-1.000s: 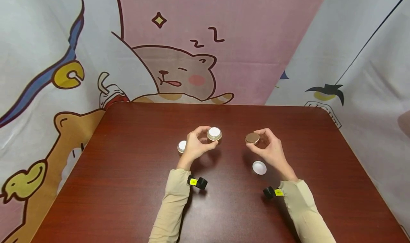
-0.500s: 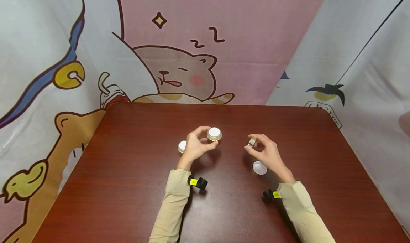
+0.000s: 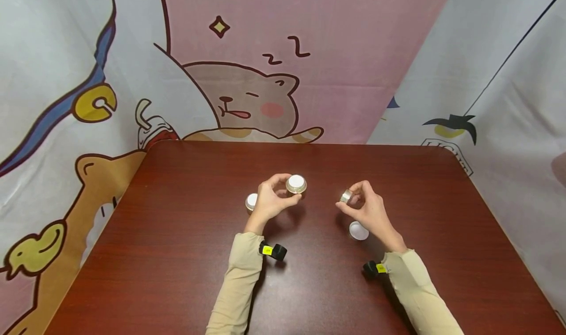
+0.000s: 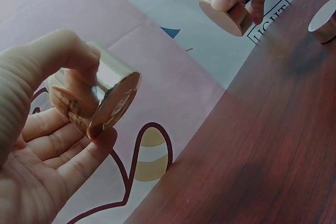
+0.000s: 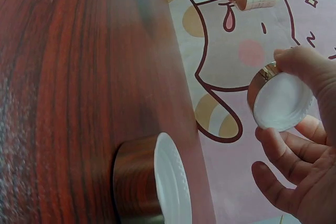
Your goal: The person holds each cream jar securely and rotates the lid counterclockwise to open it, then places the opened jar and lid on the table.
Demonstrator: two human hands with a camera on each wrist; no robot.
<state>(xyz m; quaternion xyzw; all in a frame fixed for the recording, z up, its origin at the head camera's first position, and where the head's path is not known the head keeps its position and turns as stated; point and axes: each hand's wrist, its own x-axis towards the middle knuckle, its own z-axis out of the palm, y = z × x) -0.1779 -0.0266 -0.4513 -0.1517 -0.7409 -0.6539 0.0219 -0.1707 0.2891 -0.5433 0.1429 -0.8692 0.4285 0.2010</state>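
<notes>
My left hand (image 3: pixel 270 201) grips a small gold cosmetic jar (image 3: pixel 296 184) with a white top, held up over the table. In the left wrist view the thumb and fingers wrap the shiny jar (image 4: pixel 113 93). To the right, my right hand (image 3: pixel 370 208) pinches a gold jar lid (image 3: pixel 346 196) by its edge, tilted on its side. The right wrist view shows the white inside of that lid (image 5: pixel 283 102). Below the right hand, a second lid (image 3: pixel 358 231) lies on the table with its white inside up. Partly hidden behind the left hand stands another white-topped jar (image 3: pixel 251 202).
The dark red-brown wooden table (image 3: pixel 309 286) carries everything. A cartoon-printed cloth (image 3: pixel 345 55) hangs behind its far edge and at both sides. Each wrist wears a small black camera, the left camera (image 3: pixel 278 252) and the right camera (image 3: pixel 370 268).
My right hand has turned the lid from gold top facing up to standing on edge, shifting slightly. The left hand and its jar stay where they were.
</notes>
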